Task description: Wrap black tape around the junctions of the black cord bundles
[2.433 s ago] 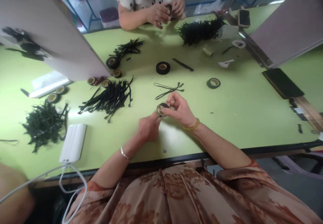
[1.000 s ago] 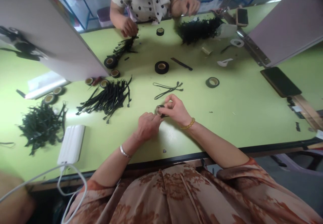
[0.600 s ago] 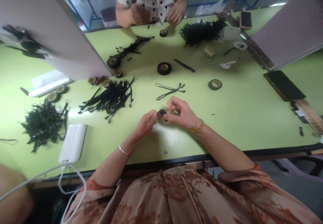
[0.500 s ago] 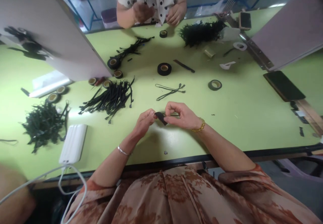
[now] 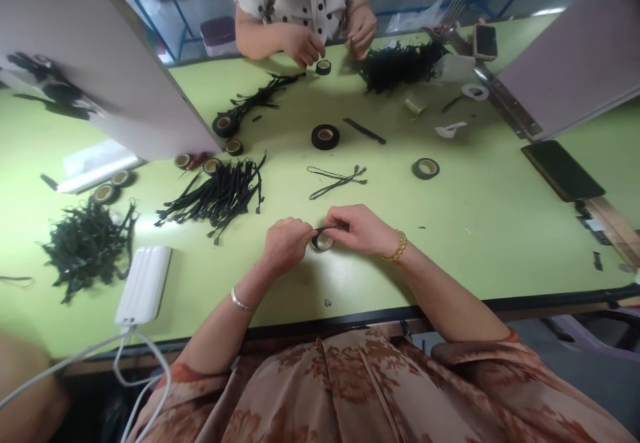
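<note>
My left hand is closed, its fingertips on the left side of a small roll of black tape. From the right, my right hand pinches a dark strip just above that roll. The fingers partly hide the roll and the strip. Beyond my hands lie a few thin black cables with looped ends, crossing each other. Another black tape roll rests farther back.
Bundles of black cables and a white power bank are at left. A tape roll and a dark phone lie at right. Across the table, a person's hands are near a small tape roll.
The dark piece between my hands has changed from a flat flap to a tape roll seen from its open side. My left hand has turned over. The other person's hands have moved down and right.
</note>
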`<state>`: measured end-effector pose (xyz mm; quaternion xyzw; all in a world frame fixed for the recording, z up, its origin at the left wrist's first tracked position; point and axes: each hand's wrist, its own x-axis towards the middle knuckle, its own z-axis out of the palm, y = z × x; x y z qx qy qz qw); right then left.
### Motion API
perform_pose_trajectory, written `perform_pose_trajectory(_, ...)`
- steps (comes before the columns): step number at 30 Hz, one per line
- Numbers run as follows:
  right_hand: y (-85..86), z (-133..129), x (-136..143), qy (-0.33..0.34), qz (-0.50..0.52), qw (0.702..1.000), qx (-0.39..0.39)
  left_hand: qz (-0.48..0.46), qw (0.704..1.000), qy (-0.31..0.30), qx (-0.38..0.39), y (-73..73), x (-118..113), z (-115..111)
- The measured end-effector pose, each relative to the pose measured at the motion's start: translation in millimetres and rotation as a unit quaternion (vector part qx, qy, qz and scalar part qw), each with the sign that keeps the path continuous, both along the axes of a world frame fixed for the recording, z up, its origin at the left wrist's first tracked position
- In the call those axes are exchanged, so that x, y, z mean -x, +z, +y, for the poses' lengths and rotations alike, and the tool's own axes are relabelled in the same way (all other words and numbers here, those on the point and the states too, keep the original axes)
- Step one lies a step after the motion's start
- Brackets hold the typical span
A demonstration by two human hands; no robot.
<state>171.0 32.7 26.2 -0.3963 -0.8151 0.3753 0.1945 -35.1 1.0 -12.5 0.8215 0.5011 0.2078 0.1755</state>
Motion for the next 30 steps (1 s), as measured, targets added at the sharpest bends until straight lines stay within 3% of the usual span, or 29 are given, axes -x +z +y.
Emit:
perform_pose_trajectory(3,-0.8,-2,3,-0.01,-0.039,0.999,-0.027,0.109,0.989,-0.01,-0.095,-0.2,1,1)
perform_pose_trajectory(6,-0.7,-4,6,-0.029,-0.046,0.998,-0.034,0.139,0.982,-0.009,-0.124,-3.3,-2,-3)
perform_pose_trajectory(12,-1.1,-5,8,-0.054,-0.019,0.998,0.01,0.133,0.99,0.042,-0.026,0.1,-15,-15)
perform_pose_trajectory(17,-2.2,-3,7,-0.045,0.007,0.997,0.066,0.063,0.997,0.016,0.037,9.2,-11,-12)
perform_pose_trajectory(20,-2.4,-2,7,-0.047,0.031,0.994,0.092,0.085,0.995,0.019,0.047,7.6,-8,-9)
perform_pose_trajectory(23,-3.6,-1,8,-0.052,0.054,0.988,0.135,0.151,0.988,0.003,0.01,1.8,-9,-9)
perform_pose_trajectory(30,-16.7,-5,22,-0.175,0.082,0.968,0.159,0.2,0.967,-0.06,-0.147,-12.2,-10,-13)
